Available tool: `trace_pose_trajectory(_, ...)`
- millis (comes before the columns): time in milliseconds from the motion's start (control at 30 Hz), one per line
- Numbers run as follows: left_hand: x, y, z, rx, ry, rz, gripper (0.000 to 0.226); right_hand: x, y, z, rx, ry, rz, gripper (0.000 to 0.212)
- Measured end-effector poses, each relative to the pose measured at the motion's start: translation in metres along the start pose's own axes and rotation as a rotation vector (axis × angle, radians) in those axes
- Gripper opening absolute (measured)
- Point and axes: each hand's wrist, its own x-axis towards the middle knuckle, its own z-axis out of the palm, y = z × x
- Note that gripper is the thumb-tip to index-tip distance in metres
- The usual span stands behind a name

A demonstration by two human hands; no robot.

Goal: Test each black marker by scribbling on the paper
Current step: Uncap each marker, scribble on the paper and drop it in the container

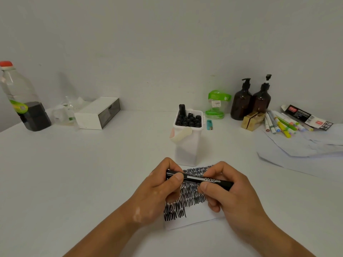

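Head view: L hand [157,193] and R hand [232,191] both grip one black marker [199,179], held level and crosswise over the paper [193,217]. L thumb and curled fingers pinch its 9 o'clock end; R thumb and fingers wrap the 3 o'clock end. The label w/ white print faces up between the hands. Can't tell if the cap is on, or whether the marker touches the sheet.

The paper lies on the white table [74,173] at approx 6 o'clock of frame centre, mostly covered w/ rows of black scribble, bare along its near edge.

Just past the paper at 12 o'clock stands a white bin [187,145] packed w/ black markers [188,120], one sticking up taller. A blue lighter [209,124] lies beside the bin at 3 o'clock.

Toward 2 o'clock: green-lidded clear container [218,104], two amber pump bottles [242,101], coloured pens [282,125] and loose sheets [300,147]. Toward 10 o'clock: white drawer box [97,113] and a red-capped bottle [24,101] w/ dark liquid.
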Motion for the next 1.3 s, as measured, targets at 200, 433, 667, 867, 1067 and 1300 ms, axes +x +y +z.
trace_pose_trajectory(200, -0.001, 0.003, 0.001, 0.021, 0.004, 0.013, 0.031, 0.001, 0.0, 0.001, 0.035, -0.005, 0.019, 0.021)
trace_pose_trajectory(433, -0.002, 0.001, -0.001, 0.041, -0.007, 0.018, 0.026, 0.0, -0.002, 0.003, 0.036, 0.004, -0.002, 0.012)
trace_pose_trajectory(667, -0.004, 0.001, 0.001, 0.007, -0.037, 0.004, 0.026, 0.0, -0.001, 0.002, 0.058, 0.022, 0.001, 0.016)
trace_pose_trajectory(867, 0.001, 0.003, 0.006, -0.008, 0.005, 0.04, 0.021, 0.005, 0.002, -0.002, 0.168, 0.038, 0.092, 0.028)
trace_pose_trajectory(1067, 0.002, -0.004, 0.009, -0.156, 0.132, 0.067, 0.029, -0.001, 0.006, 0.003, 0.235, -0.036, 0.149, 0.03)
trace_pose_trajectory(1300, -0.001, 0.005, 0.004, -0.071, 0.166, 0.12, 0.039, -0.01, -0.017, 0.015, -0.355, 0.028, -0.162, 0.022)
